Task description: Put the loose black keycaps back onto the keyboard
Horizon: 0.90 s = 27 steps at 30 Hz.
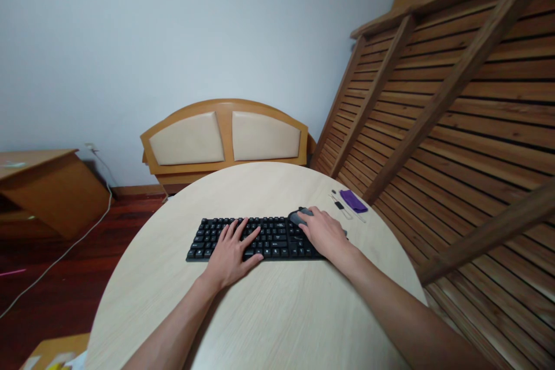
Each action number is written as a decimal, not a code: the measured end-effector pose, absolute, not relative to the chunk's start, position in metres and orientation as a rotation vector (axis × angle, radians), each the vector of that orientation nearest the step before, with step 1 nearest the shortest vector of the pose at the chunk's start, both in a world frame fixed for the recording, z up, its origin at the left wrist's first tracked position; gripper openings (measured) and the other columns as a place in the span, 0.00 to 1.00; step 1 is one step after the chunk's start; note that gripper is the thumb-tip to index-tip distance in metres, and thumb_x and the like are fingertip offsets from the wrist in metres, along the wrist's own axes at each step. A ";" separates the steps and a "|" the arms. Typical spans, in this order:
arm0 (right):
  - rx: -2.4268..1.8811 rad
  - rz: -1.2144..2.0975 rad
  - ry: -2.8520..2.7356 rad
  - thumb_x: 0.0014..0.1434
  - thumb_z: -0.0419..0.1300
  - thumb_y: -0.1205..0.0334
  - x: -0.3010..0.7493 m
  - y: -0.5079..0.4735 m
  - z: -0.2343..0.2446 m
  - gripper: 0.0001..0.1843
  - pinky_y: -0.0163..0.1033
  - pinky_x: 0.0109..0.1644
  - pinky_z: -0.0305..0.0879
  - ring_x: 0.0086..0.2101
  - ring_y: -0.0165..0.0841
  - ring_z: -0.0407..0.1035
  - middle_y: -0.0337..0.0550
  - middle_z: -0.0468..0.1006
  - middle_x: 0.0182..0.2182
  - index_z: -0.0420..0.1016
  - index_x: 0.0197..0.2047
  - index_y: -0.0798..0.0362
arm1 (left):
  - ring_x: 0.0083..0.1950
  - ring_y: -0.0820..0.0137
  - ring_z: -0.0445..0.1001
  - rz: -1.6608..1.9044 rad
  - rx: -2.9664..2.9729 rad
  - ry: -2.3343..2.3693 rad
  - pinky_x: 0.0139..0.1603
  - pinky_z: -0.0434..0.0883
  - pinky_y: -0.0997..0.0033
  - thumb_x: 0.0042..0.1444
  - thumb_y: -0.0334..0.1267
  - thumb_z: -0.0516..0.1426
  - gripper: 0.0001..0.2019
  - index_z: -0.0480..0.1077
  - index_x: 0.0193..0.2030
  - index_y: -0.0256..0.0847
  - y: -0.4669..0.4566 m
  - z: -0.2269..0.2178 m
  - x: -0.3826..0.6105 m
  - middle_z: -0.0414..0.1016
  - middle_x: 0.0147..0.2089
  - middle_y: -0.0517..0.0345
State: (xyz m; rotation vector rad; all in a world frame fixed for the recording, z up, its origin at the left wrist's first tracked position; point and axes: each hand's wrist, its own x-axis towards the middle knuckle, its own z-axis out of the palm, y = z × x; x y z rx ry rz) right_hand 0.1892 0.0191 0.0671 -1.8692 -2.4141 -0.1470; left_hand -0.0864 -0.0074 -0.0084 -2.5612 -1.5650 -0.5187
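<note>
A black keyboard (277, 240) lies across the middle of the round table. On its left part rests my left hand (234, 251), fingers spread over the keys and thumb near the front edge. My right hand (326, 232) grips a dark computer mouse (298, 217) at the keyboard's right end. Palm and fingers cover much of the mouse and some of the right-hand keys. Whether the mouse sits on the keys or just behind them I cannot tell.
The pale round table (260, 318) carries a folded purple cloth (354, 200) and a small black piece with a thin cord (339, 205) at the right. A slatted wooden frame (455, 121) leans close by. Behind stands a padded headboard (228, 121); a desk (39, 185) is at left.
</note>
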 end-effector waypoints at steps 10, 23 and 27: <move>-1.631 -0.160 -2.587 0.65 0.56 0.63 0.185 0.026 0.046 0.19 0.45 0.46 0.67 0.47 0.45 0.69 0.50 0.69 0.57 0.73 0.58 0.41 | 0.72 0.46 0.50 -0.471 -2.548 -1.604 0.69 0.53 0.38 0.62 0.63 0.51 0.33 0.56 0.71 0.57 -0.008 -0.005 -0.085 0.49 0.74 0.51; -1.773 -0.236 -2.510 0.66 0.56 0.61 0.212 -0.011 0.044 0.19 0.43 0.45 0.67 0.47 0.42 0.69 0.48 0.69 0.58 0.72 0.60 0.41 | 0.72 0.47 0.52 -0.485 -2.523 -1.567 0.68 0.55 0.40 0.62 0.61 0.52 0.32 0.56 0.71 0.57 -0.008 -0.008 -0.086 0.50 0.74 0.54; -1.740 -0.225 -2.508 0.67 0.55 0.60 0.209 -0.023 0.042 0.18 0.43 0.44 0.68 0.46 0.42 0.69 0.48 0.69 0.58 0.73 0.58 0.40 | 0.72 0.46 0.51 -0.455 -2.524 -1.580 0.68 0.55 0.39 0.62 0.62 0.51 0.32 0.56 0.71 0.57 -0.008 -0.006 -0.085 0.50 0.74 0.51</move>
